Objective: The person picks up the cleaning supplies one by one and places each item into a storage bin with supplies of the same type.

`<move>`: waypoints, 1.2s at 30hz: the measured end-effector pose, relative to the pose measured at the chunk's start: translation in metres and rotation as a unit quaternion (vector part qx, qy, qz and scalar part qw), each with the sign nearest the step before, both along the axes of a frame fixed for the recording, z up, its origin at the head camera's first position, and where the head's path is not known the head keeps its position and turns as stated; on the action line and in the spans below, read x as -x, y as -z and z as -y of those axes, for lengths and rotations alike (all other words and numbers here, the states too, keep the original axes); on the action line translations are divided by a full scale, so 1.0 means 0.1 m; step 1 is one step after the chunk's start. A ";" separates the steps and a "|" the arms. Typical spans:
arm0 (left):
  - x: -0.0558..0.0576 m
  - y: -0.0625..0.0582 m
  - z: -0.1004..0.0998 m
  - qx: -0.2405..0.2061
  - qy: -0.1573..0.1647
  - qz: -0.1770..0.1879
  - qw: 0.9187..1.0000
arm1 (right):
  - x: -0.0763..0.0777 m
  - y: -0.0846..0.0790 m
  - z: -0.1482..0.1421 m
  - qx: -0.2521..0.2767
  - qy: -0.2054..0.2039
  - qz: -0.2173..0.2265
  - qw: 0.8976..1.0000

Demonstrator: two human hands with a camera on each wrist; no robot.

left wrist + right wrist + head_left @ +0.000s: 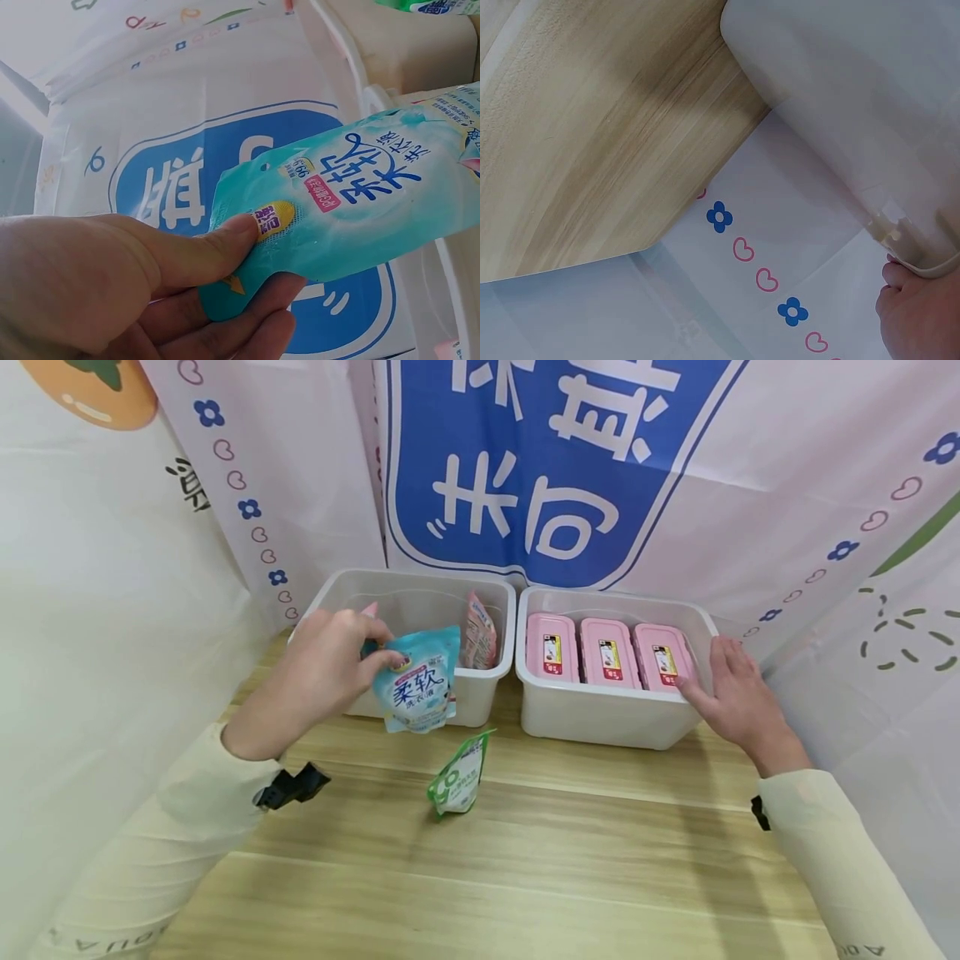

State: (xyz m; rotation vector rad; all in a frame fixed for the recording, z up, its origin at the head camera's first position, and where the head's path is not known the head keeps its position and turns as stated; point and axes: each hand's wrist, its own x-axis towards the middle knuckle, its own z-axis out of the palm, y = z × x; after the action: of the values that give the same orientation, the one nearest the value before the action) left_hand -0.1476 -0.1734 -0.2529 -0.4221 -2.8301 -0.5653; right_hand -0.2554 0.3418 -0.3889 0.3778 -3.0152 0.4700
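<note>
Pouch point(422, 683), teal, hangs pinched in left grip point(330, 650).

From above, the head view faces forward and down; up close, left wrist shares its teal pouch point(330, 195) and far backdrop point(517, 518), right wrist its right bin point(855, 90).

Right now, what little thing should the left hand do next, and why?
I'd probably lower the teal pouch into the left bin: the left hand pinches it near that bin's front rim, and a pink pouch is inside, with room beside it.
</note>
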 end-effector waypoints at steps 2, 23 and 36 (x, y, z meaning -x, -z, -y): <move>0.01 -0.03 -0.01 0.003 -0.005 -0.001 1.000 | 0.00 0.00 0.00 0.001 0.000 -0.002 1.000; 0.13 -0.27 0.02 -0.022 -0.048 0.013 0.999 | -0.01 -0.01 0.01 0.007 0.004 0.008 1.000; 0.23 -0.42 0.06 -0.031 -0.066 0.004 0.997 | -0.01 0.00 -0.02 0.020 0.004 -0.003 1.000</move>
State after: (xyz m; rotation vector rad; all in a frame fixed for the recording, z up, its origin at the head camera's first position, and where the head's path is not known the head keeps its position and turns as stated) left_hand -0.1705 -0.1789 -0.2108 -0.2216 -2.8125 -0.6272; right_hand -0.2548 0.3435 -0.3892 0.3650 -2.9957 0.5273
